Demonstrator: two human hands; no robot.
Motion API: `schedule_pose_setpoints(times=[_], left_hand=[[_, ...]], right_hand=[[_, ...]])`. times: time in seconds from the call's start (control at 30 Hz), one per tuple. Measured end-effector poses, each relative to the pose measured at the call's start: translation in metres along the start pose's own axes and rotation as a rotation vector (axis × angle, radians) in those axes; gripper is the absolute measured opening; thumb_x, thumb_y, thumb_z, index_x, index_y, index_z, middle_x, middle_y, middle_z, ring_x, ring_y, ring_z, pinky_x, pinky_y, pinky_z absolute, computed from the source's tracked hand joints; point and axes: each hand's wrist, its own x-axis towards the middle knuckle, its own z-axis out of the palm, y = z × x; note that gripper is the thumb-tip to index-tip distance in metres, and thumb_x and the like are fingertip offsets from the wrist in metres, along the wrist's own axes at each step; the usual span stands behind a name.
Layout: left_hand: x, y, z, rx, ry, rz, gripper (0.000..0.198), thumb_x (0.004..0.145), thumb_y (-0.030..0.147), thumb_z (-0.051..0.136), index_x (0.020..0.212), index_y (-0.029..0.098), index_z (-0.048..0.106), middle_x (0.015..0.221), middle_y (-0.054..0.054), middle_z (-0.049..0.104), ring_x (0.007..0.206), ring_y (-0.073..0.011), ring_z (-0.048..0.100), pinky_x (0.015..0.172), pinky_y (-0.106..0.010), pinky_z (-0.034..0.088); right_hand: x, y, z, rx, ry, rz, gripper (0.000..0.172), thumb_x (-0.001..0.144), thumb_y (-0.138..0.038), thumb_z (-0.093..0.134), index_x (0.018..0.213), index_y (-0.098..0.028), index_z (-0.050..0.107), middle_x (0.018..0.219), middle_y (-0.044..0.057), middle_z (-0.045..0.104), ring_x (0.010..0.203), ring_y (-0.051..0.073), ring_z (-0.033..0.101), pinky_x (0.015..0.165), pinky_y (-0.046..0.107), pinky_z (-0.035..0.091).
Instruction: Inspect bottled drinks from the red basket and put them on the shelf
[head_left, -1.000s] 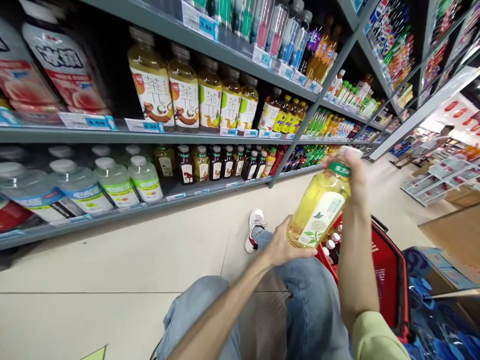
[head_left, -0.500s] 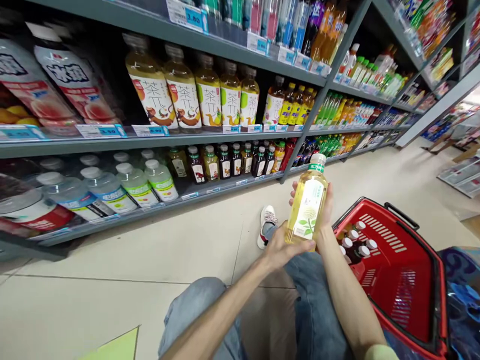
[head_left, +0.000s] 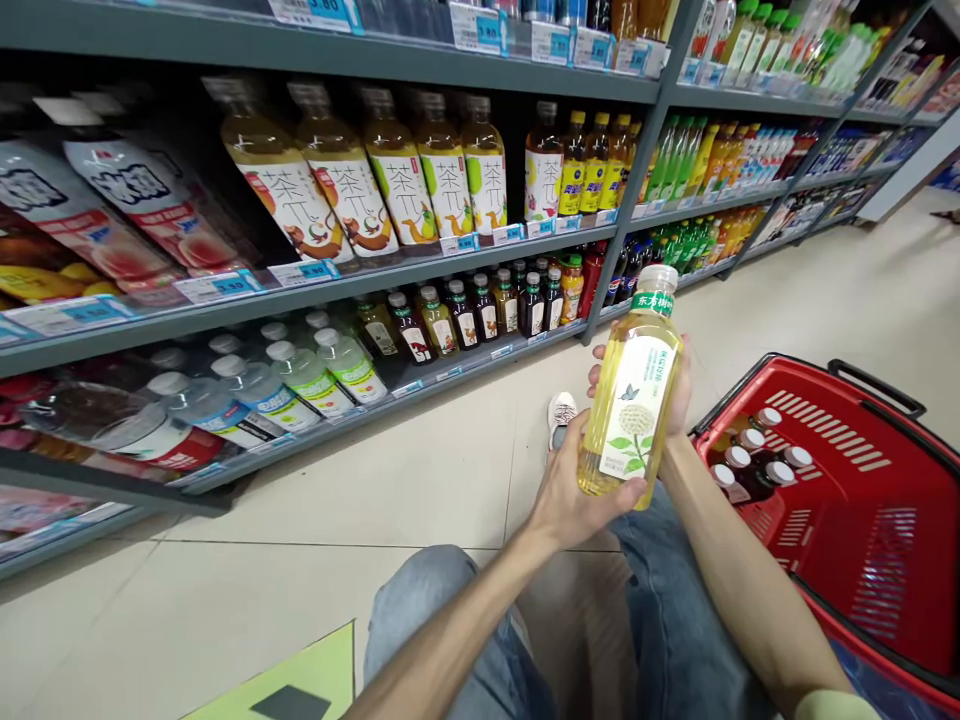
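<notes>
A bottle of pale yellow tea with a white cap, a green neck band and a white flower label is held between both hands, over my knees. My left hand grips its lower end, with the thumb across the front near the base. My right hand wraps round the bottle from behind and the right side; some of its fingertips show past the left edge. The bottle leans slightly, cap up and away from me, label facing me.
To my right stands a red shopping basket with several white-capped bottles in its far left corner. Shelves of drinks run along the front; the lower shelf holds water and dark tea bottles. A yellow-green floor marking lies at the lower left.
The bottle has come closer and looks larger, still in both hands. My view has tilted down and shifted, so the shelves and basket sit differently in the picture.
</notes>
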Motion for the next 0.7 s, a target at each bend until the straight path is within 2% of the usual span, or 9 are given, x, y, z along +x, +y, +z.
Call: schedule_pose_setpoints(times=[0.13,0.3,0.53,0.7], left_hand=[[-0.0009,0.0023,0.0005,0.048,-0.010,0.013,0.081,0.076,0.047,0.077,0.143,0.020,0.041,0.120,-0.007,0.072,0.105,-0.0265,0.069,0.090,-0.036,0.055],[0.0013,0.0050,0.0004,0.141,0.007,0.024,0.076,0.077,0.048,0.074,0.139,0.018,0.044,0.107,-0.006,0.074,0.087,-0.0230,0.071,0.077,-0.033,0.056],[0.0045,0.0030,0.0028,0.165,0.009,0.044,0.073,0.078,0.050,0.073,0.138,0.018,0.044,0.109,-0.006,0.074,0.090,-0.0226,0.071,0.078,-0.032,0.056],[0.0055,0.0023,0.0040,0.187,0.017,0.023,0.073,0.079,0.052,0.071,0.138,0.017,0.046,0.105,-0.005,0.073,0.086,-0.0228,0.070,0.076,-0.033,0.055]], right_hand=[[0.0017,0.0005,0.0017,0.053,-0.009,-0.001,0.073,0.090,-0.080,0.035,0.110,-0.018,0.068,0.094,0.010,0.074,0.070,0.022,0.070,0.059,0.035,0.061],[0.0044,0.0003,-0.0005,0.115,-0.067,0.011,0.072,0.090,-0.078,0.038,0.116,-0.017,0.067,0.093,0.010,0.074,0.070,0.023,0.070,0.059,0.036,0.061],[0.0052,-0.0042,-0.0023,0.092,-0.008,0.044,0.080,0.093,-0.078,0.022,0.106,-0.014,0.069,0.092,0.012,0.073,0.072,0.021,0.069,0.062,0.034,0.061],[0.0035,-0.0046,-0.0037,0.097,0.006,0.069,0.085,0.090,-0.081,0.023,0.106,-0.012,0.070,0.087,0.013,0.073,0.071,0.022,0.069,0.061,0.036,0.061]])
